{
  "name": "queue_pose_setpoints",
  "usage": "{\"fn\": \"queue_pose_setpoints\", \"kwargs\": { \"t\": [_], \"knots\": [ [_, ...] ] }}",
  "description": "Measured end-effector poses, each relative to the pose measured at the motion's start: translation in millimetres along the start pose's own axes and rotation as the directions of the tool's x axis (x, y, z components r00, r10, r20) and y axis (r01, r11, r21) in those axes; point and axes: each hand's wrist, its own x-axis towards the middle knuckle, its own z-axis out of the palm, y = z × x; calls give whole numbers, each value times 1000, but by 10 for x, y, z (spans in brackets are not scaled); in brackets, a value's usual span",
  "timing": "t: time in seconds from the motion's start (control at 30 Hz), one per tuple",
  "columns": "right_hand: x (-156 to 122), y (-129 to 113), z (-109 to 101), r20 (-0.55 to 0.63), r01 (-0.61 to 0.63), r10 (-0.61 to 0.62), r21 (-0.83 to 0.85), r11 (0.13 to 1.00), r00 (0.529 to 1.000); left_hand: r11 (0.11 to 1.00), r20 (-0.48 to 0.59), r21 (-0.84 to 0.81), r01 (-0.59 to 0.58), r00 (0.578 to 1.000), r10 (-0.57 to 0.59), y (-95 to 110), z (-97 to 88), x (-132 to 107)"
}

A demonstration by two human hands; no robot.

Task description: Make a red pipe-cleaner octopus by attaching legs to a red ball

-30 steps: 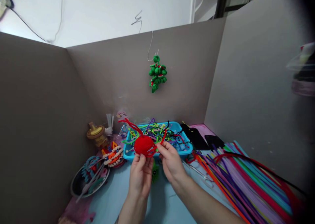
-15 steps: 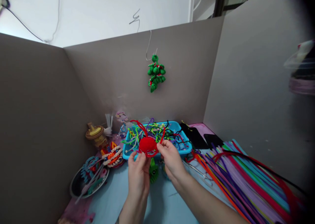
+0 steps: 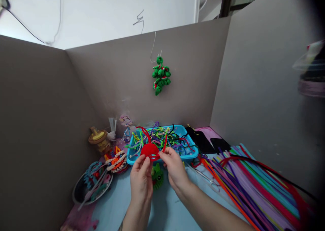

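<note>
A rounded red pipe-cleaner piece [image 3: 149, 149] is held up between both hands, with loose red strands standing up from its top left and right. My left hand [image 3: 141, 171] pinches its lower left edge between thumb and fingers. On the other side, my right hand [image 3: 175, 165] grips a red strand close to the piece's right edge. Below and behind the hands sits a green fuzzy figure [image 3: 157, 176] with a dark round eye, partly covered by my left hand. Behind the red piece stands a blue tray [image 3: 195, 153] filled with multicoloured pipe-cleaner offcuts.
Long pipe cleaners [image 3: 261, 180] in many colours lie at the right, near scissors [image 3: 207, 178]. At the left are a metal bowl [image 3: 76, 193] with craft pieces and a yellow-brown spool [image 3: 98, 136]. A green-and-red ornament [image 3: 161, 76] hangs against the grey partition [image 3: 114, 78].
The red piece has shifted slightly left and tilted, and a gap now shows along its lower edge. Both hands moved a little with it, keeping their hold.
</note>
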Motion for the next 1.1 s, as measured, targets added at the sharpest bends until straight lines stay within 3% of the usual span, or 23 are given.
{"fn": "queue_pose_setpoints", "kwargs": {
  "t": [0.3, 0.43, 0.57, 0.7, 0.8, 0.9, 1.0, 1.1],
  "knots": [
    [-65, 85, 23, 147, 7, -10, 21, 1000, 989, 1000, 66, 18, -20, 998, 18, -42, -31, -31],
    [-48, 127, 14, 124, 19, -19, 2, 1000, 992, 999, 123, 33, -33, 992, 28, -45, 8, -100],
    [52, 51, -64, 165, 156, -136, -118, 981, 977, 1000, 102, -20, 12, 995, -10, -10, 15, -99],
    [147, -167, -164, 345, 410, -293, -344, 845, 892, 986, 75, 87, 143, 986, -150, 54, 4, -22],
    [174, -328, -217, 567, 495, -221, -390, 777, 794, 982, 204, 156, 103, 970, -134, 91, 1, 21],
    [166, -412, -242, 652, 534, -182, -395, 748, 736, 983, 246, 182, 14, 968, -59, 97, -15, 48],
    [140, -397, -235, 612, 542, -232, -387, 746, 756, 977, 208, 202, -69, 978, 26, 86, -38, 68],
    [119, -302, -207, 480, 498, -296, -373, 783, 826, 978, 166, 168, -123, 982, 94, 87, -37, 72]
  ]
}}
